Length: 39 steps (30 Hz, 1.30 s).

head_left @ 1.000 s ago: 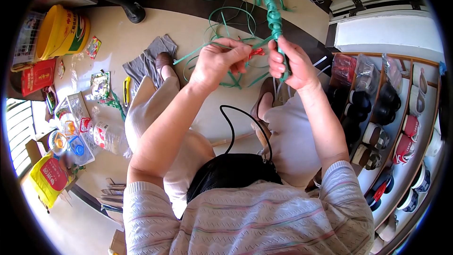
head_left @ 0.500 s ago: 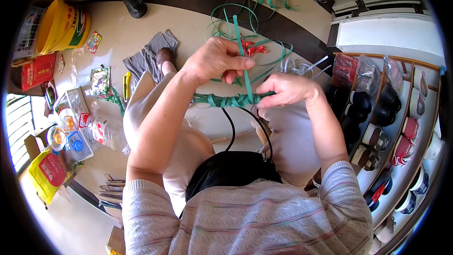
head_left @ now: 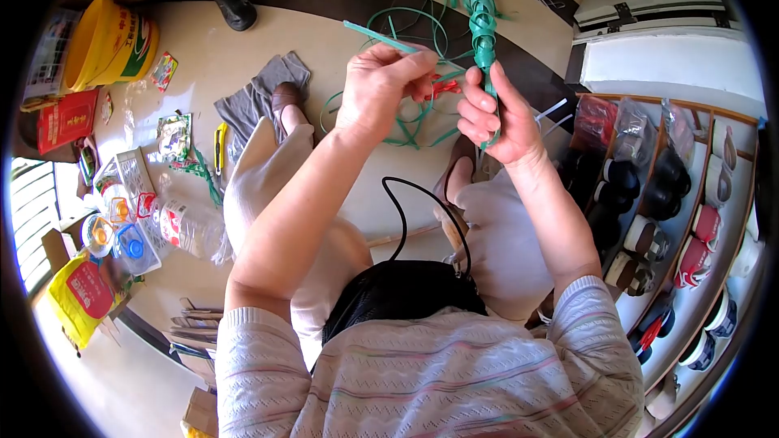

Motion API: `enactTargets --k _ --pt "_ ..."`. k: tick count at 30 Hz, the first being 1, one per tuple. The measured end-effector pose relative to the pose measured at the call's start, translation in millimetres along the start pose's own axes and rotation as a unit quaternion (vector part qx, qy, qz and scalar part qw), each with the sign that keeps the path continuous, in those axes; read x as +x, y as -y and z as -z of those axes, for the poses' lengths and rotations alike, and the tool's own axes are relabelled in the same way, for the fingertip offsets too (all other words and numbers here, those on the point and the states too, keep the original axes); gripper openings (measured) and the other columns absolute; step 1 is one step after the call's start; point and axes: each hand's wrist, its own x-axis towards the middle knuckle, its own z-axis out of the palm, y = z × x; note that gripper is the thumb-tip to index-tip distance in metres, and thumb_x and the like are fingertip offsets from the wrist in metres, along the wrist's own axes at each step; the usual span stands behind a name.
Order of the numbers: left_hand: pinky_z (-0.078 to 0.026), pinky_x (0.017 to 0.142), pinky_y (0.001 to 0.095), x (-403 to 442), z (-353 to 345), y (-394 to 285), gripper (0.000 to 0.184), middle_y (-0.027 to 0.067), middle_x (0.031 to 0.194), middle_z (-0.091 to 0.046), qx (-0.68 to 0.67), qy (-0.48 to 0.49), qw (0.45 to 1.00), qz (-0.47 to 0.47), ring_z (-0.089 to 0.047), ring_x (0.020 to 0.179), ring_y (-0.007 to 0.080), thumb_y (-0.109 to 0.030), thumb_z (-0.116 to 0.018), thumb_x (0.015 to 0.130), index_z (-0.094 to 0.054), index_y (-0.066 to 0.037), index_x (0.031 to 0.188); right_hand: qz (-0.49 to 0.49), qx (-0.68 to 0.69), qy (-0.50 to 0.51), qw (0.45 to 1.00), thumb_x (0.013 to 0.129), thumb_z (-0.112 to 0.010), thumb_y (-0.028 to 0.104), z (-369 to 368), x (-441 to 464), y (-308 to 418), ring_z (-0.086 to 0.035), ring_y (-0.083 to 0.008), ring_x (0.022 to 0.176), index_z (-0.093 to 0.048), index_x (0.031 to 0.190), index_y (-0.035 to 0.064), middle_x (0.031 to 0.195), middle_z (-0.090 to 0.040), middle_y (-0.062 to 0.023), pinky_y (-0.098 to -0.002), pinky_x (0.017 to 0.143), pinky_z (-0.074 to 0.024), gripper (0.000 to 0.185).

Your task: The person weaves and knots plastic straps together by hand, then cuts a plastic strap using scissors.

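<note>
Pinched between the thumb and fingers of my left hand [head_left: 380, 89] is a flat green plastic strap [head_left: 375, 35], its free end sticking out to the upper left. My right hand [head_left: 510, 122] grips the narrow lower end of a green braided strap piece [head_left: 482, 20], which stands out away from me with loops wound around it. Between the hands, a length of strap seems to run toward the braid, though my left fingers partly hide it. Behind them on the floor lie loose green strap coils [head_left: 418, 20] and a red strap bundle [head_left: 445, 88].
To the left are a yellow bucket [head_left: 122, 45], a yellow utility knife [head_left: 220, 148], a grey cloth [head_left: 258, 101] and several plastic bottles [head_left: 182, 227]. A shoe rack [head_left: 690, 268] stands at the right. A black bag [head_left: 398, 296] rests at my lap.
My right hand has turned the braided piece from lying crosswise to pointing away from me. My left hand has moved slightly right, and its strap now slants to the upper left.
</note>
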Motion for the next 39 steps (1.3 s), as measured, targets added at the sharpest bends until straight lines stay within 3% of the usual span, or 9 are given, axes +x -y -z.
enactTargets --k 5,8,15,18,21,24,30,33,39 --pt "-0.041 0.049 0.0215 -3.7 -5.8 4.5 0.010 0.0011 0.065 -0.058 0.252 -0.026 0.960 -0.119 -0.054 0.056 0.0081 -0.009 -0.070 0.076 -0.064 -0.001 0.077 -0.015 0.042 -0.074 0.996 0.095 -0.042 0.037 -4.1 2.5 -12.0 -0.039 -0.0072 0.051 -0.052 0.089 0.0082 0.065 -0.043 0.0027 -0.0223 0.048 -0.0343 0.031" --pt "-0.044 0.051 0.0216 -2.4 -3.9 10.6 0.011 0.0027 0.067 -0.058 0.432 -0.019 0.845 -0.315 -0.055 0.055 0.0081 -0.010 -0.070 0.075 -0.064 -0.002 0.078 -0.012 -0.024 -0.129 0.991 0.094 -0.045 0.036 -5.9 3.0 -18.0 -0.042 -0.0092 0.051 -0.051 0.088 0.0083 0.065 -0.044 0.0011 -0.0241 0.046 -0.0354 0.029" --pt "-0.046 0.053 0.0237 -6.5 -5.2 5.8 0.017 0.0024 0.066 -0.058 0.506 0.042 0.828 -0.236 -0.056 0.055 0.0082 -0.009 -0.072 0.072 -0.057 -0.001 0.074 -0.016 -0.193 -0.230 0.954 0.091 -0.051 0.031 -9.4 3.5 -30.3 -0.048 -0.0125 0.049 -0.055 0.089 0.0044 0.066 -0.048 -0.0023 -0.0258 0.040 -0.0396 0.027" --pt "-0.047 0.053 0.0246 -4.8 -4.8 -3.3 0.013 0.0033 0.067 -0.059 0.444 0.052 0.888 -0.111 -0.057 0.055 0.0101 -0.006 -0.068 0.075 -0.057 -0.002 0.074 -0.018 -0.211 -0.186 0.960 0.092 -0.051 0.031 -0.7 1.6 -31.6 -0.049 -0.0120 0.049 -0.056 0.091 0.0036 0.066 -0.049 -0.0024 -0.0258 0.039 -0.0401 0.028" --pt "-0.048 0.054 0.0254 -4.6 -1.7 -1.2 0.010 0.0050 0.070 -0.061 0.180 0.142 0.973 -0.001 -0.057 0.055 0.0127 -0.005 -0.065 0.079 -0.057 -0.002 0.075 -0.018 -0.243 -0.194 0.950 0.092 -0.050 0.032 -2.5 3.1 -30.9 -0.048 -0.0111 0.049 -0.055 0.087 0.0032 0.067 -0.050 -0.0021 -0.0250 0.039 -0.0398 0.029" --pt "-0.048 0.055 0.0244 -7.9 -2.8 -9.1 0.010 0.0061 0.071 -0.061 0.123 0.189 0.974 0.039 -0.058 0.058 0.0140 -0.008 -0.062 0.083 -0.059 0.000 0.078 -0.013 -0.261 -0.198 0.945 0.092 -0.049 0.032 -10.6 4.1 -27.8 -0.048 -0.0105 0.049 -0.054 0.083 0.0033 0.067 -0.050 -0.0019 -0.0246 0.038 -0.0395 0.030" --pt "-0.043 0.053 0.0207 -6.2 2.5 -8.3 0.019 0.0027 0.070 -0.060 0.217 0.138 0.966 0.009 -0.054 0.056 0.0102 -0.020 -0.062 0.085 -0.063 -0.001 0.085 -0.001 -0.229 -0.218 0.949 0.092 -0.050 0.031 -0.2 4.3 -28.2 -0.048 -0.0102 0.048 -0.055 0.085 0.0025 0.064 -0.049 -0.0018 -0.0247 0.037 -0.0383 0.030" --pt "-0.039 0.049 0.0204 -4.7 3.2 -4.5 0.020 0.0004 0.068 -0.059 0.240 0.052 0.969 0.025 -0.051 0.054 0.0070 -0.022 -0.063 0.084 -0.064 -0.002 0.082 0.038 -0.277 -0.223 0.934 0.092 -0.050 0.031 -0.6 4.3 -31.0 -0.047 -0.0098 0.046 -0.054 0.086 0.0023 0.062 -0.049 -0.0017 -0.0243 0.036 -0.0367 0.029" --pt "-0.037 0.047 0.0202 -3.3 7.7 3.8 0.024 -0.0002 0.065 -0.057 0.251 0.020 0.965 0.075 -0.051 0.054 0.0060 -0.026 -0.066 0.081 -0.063 -0.003 0.077 0.084 -0.396 -0.253 0.879 0.093 -0.048 0.029 5.2 7.2 -36.6 -0.045 -0.0090 0.044 -0.054 0.090 0.0021 0.061 -0.049 -0.0017 -0.0230 0.034 -0.0343 0.028"
